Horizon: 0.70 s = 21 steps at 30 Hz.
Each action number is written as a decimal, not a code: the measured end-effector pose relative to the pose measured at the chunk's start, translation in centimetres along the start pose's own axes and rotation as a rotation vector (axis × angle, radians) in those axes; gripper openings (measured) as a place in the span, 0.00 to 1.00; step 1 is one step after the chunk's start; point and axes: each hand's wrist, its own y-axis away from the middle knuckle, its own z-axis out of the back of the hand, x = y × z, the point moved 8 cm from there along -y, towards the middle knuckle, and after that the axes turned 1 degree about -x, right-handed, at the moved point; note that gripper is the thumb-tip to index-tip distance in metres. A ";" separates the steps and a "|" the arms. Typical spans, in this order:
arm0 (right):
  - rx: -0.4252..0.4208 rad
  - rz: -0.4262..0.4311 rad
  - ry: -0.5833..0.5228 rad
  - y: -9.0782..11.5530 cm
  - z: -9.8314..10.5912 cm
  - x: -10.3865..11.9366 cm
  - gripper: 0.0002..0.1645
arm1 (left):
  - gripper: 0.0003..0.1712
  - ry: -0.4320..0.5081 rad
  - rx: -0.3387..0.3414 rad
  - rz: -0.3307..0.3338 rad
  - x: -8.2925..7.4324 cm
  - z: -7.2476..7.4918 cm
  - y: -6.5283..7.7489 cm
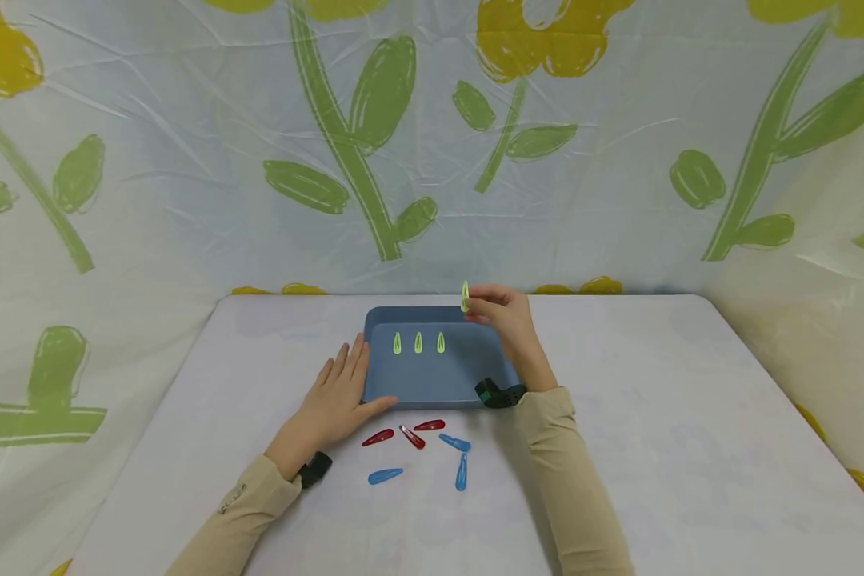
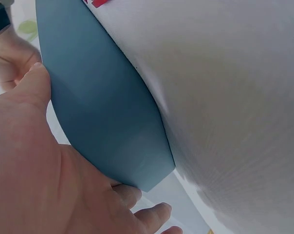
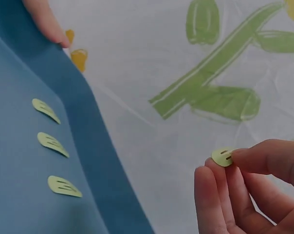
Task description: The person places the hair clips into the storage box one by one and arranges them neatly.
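We see a lime hair clip [image 1: 465, 297] raised off the bench [image 1: 691, 400], standing roughly upright in the head view, near the far edge of the tray; we cannot tell whether it is directly above that edge. The right grip [image 1: 510, 320] pinches it between thumb and fingertips. Next to it we have the blue-grey tray [image 1: 432, 382], where three matching clips [image 1: 418, 349] lie side by side in a neat row, apart from one another, on the far half of its floor and toward the left, their rounded ends facing the near side. The left grip [image 1: 337, 404] has its fingers straight along the tray's left side and its thumb spread out by the near left corner, touching the tray.

On the bench in front of the tray we find three red clips [image 1: 378, 438] close together at differing angles. Just to their right are two blue clips [image 1: 462, 476], nearly end to end, and nearer us, to the left, a lone blue clip [image 1: 383, 478]. Further out we see dark wrist devices [image 1: 500, 393], beige sleeves [image 1: 576, 480] and, behind everything, a pale sheet [image 1: 590, 200] printed with yellow flowers and green leaves.
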 end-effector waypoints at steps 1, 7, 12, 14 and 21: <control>0.002 -0.017 0.002 -0.1 0.1 -0.4 0.14 | 0.62 0.001 0.002 0.000 0.0 0.0 0.0; 0.003 -0.159 0.027 -0.6 0.4 -2.9 0.17 | 0.64 -0.011 0.016 0.008 0.2 -0.3 0.0; -0.017 -0.256 0.041 -0.9 0.8 -4.6 0.17 | 0.64 -0.011 -0.004 0.001 0.2 -0.2 -0.1; -0.015 -0.277 0.056 -0.9 0.9 -5.1 0.17 | 0.64 -0.011 -0.008 0.000 0.1 -0.2 -0.1; 0.011 -0.324 0.113 -0.9 1.0 -6.4 0.18 | 0.64 -0.016 -0.003 -0.001 0.2 -0.2 -0.1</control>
